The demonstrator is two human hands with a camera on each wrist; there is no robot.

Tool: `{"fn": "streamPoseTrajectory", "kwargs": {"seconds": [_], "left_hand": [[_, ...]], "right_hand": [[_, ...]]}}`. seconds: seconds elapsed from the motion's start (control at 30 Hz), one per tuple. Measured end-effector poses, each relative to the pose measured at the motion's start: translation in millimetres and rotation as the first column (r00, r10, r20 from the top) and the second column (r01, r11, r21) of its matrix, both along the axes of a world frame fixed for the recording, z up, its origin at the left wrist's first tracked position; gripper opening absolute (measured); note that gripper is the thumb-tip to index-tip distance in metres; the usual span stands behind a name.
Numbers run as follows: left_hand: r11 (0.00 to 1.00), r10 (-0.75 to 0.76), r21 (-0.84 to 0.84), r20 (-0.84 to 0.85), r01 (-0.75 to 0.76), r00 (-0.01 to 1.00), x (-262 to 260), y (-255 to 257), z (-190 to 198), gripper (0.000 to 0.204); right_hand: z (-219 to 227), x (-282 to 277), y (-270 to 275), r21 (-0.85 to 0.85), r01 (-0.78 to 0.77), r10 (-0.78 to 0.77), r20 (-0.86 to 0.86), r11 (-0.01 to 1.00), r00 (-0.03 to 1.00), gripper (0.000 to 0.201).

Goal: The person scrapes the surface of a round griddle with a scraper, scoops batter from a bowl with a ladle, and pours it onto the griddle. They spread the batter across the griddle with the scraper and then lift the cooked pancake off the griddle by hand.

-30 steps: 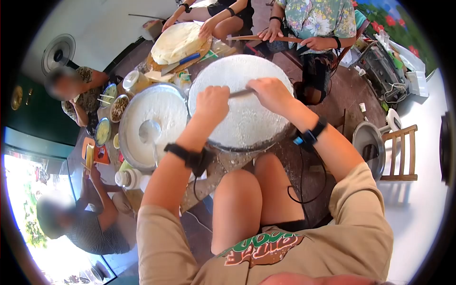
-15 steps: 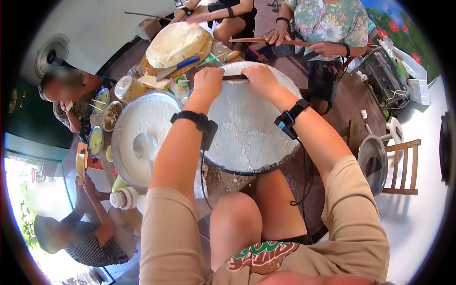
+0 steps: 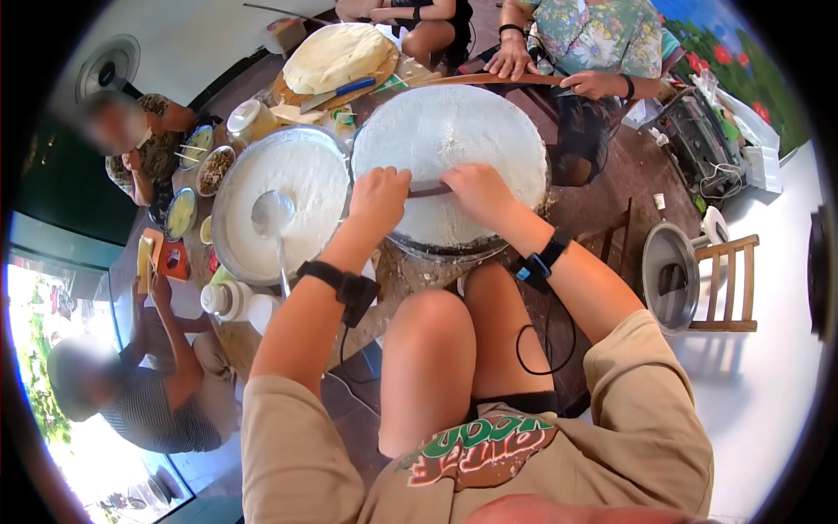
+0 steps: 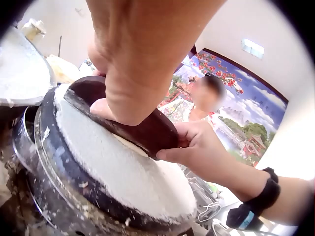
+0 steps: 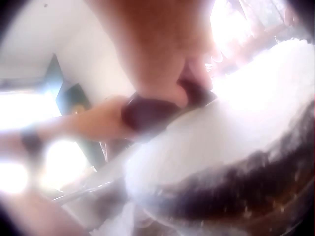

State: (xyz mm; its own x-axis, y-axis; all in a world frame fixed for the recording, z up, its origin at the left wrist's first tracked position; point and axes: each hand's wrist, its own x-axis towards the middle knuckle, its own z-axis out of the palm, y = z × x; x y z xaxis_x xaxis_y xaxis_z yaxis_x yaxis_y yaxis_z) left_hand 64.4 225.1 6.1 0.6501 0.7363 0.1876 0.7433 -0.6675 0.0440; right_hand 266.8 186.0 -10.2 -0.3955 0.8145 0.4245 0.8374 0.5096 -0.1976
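Observation:
A dark brown, curved scraper (image 3: 426,188) lies across the near half of a round griddle (image 3: 454,122) coated in white batter. My left hand (image 3: 380,199) grips its left end and my right hand (image 3: 478,194) its right end, fingers curled over the top. In the left wrist view the thumbs press against the broad face of the scraper (image 4: 160,130), and its lower edge runs along the white layer. The right wrist view is blurred, with the scraper (image 5: 147,115) low over the batter.
Left of the griddle stands a wide basin (image 3: 217,210) of white batter with a ladle (image 3: 273,212) in it. Behind are a stack of flat pancakes (image 3: 336,59) and a blue-handled knife (image 3: 340,92). Several people sit around; one holds a long brown strip (image 3: 497,79).
Both hands pushed the scraper to the far part of the griddle, then drew it back toward my body. The grip stayed the same. The head view shifted.

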Motion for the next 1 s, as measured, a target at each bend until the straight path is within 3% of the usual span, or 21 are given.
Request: {"fn": "streamPoseTrajectory", "kwargs": {"seconds": [0.3, 0.4, 0.5, 0.63, 0.73, 0.83, 1.0], "left_hand": [[0.997, -0.050, -0.064, -0.045, 0.047, 0.998, 2.8, -85.2, 2.7, 0.019], [0.994, -0.073, -0.087, -0.037, 0.070, 0.997, 8.0, -99.4, 6.4, 0.018], [0.974, -0.092, -0.217, -0.138, 0.060, 0.986, 17.7, -110.4, 19.1, 0.018], [0.958, -0.164, -0.252, -0.093, 0.136, 0.982, 30.2, -113.4, 39.0, 0.015], [0.980, -0.163, -0.122, -0.022, 0.159, 0.986, 46.9, -73.7, 53.6, 0.012], [0.988, -0.154, 0.003, 0.086, 0.154, 0.984, 68.2, -7.5, 54.3, 0.013], [1.000, -0.026, -0.010, -0.015, 0.026, 1.000, 103.6, 93.9, 51.5, 0.017]], "right_hand": [[0.6, 4.4, -86.7, -0.044, -0.006, 0.006, 0.001, 0.999, 1.000, 0.012], [-3.1, 12.1, -105.0, -0.059, -0.008, 0.008, 0.011, 0.998, 1.000, 0.016], [1.3, 26.1, -122.4, -0.120, 0.000, -0.001, -0.013, 0.993, 1.000, 0.023], [24.2, 43.1, -129.4, -0.153, -0.010, -0.006, -0.107, 0.988, 0.994, 0.021], [55.6, 53.0, -101.9, -0.125, 0.052, -0.065, -0.103, 0.991, 0.993, 0.020], [50.6, 72.5, -39.4, -0.085, 0.102, -0.113, -0.129, 0.991, 0.985, 0.019], [30.1, 100.6, 75.4, 0.140, 0.073, -0.053, -0.141, 0.987, 0.989, 0.018]]}}
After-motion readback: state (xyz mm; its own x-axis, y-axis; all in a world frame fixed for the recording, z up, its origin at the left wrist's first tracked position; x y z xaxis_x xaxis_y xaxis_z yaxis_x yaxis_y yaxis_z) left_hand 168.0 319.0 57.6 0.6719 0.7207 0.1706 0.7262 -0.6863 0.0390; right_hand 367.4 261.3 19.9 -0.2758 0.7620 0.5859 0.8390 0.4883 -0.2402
